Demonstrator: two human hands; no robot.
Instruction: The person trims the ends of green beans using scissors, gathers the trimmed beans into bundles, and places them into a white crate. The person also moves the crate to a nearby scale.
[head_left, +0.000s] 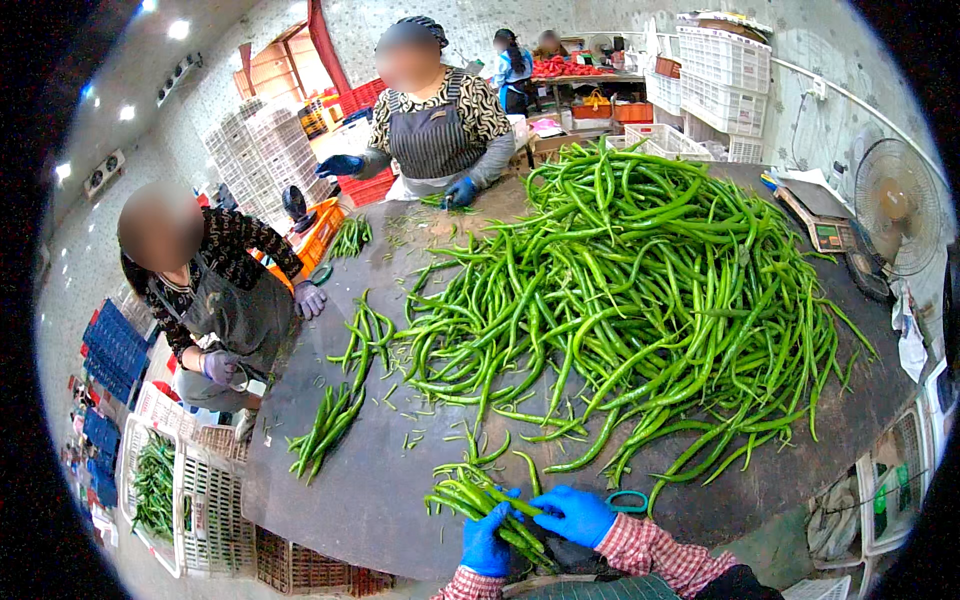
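My left hand (486, 541), in a blue glove, grips a bunch of long green chili peppers (466, 495) at the table's near edge. The peppers lie roughly side by side, stalk ends towards the upper left. From the right, my right hand (576, 516), also blue-gloved, pinches a single green chili pepper (525, 507) against that bunch. Its fingertips are partly hidden. Beside my right wrist lies a teal loop handle (628, 501), likely of small scissors. Beyond both hands a large heap of long green chili peppers (637, 300) covers much of the dark table (360, 495).
Two co-workers in gloves stand at the table's left (225, 300) and far side (442, 112). Small pepper bunches (326, 427) and cut stalk bits lie to the left. A scale (817, 210) and fan (896, 202) stand right. A white crate (180, 487) holds peppers at lower left.
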